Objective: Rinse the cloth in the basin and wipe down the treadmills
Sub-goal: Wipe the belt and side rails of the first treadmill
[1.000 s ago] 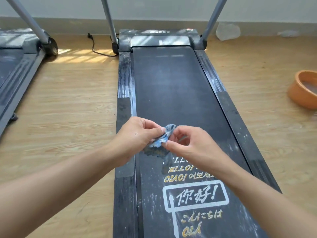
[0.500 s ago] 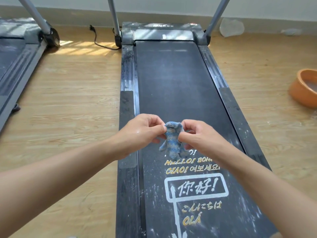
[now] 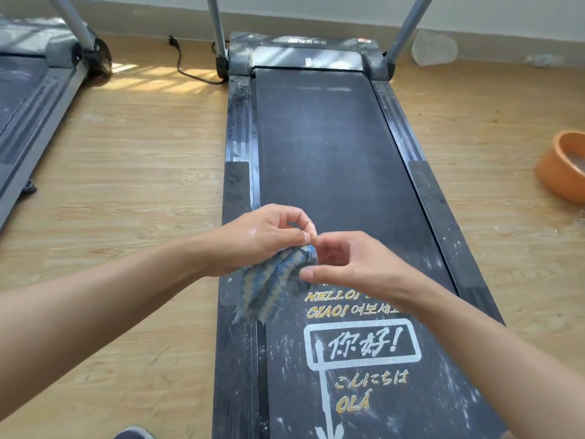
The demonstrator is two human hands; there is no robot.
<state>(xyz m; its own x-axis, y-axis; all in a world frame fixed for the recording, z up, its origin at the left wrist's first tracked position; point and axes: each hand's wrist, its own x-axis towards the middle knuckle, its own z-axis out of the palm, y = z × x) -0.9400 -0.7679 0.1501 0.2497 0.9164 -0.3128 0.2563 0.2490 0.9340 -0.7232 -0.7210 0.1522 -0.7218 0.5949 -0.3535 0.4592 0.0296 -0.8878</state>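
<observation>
The left hand (image 3: 262,236) pinches the top of the striped cloth (image 3: 269,286), which hangs over the left edge of the treadmill (image 3: 332,153) belt. The right hand (image 3: 357,264) curls beside the cloth's top, thumb at its edge; I cannot tell whether it grips. The basin (image 3: 560,172) sits on the floor (image 3: 142,169), well off the treadmill's right edge.

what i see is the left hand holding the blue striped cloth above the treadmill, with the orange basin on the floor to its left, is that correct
No. The head view shows the orange basin on the floor to the right of the treadmill, not the left. The left hand does hold the blue striped cloth above it.
</observation>
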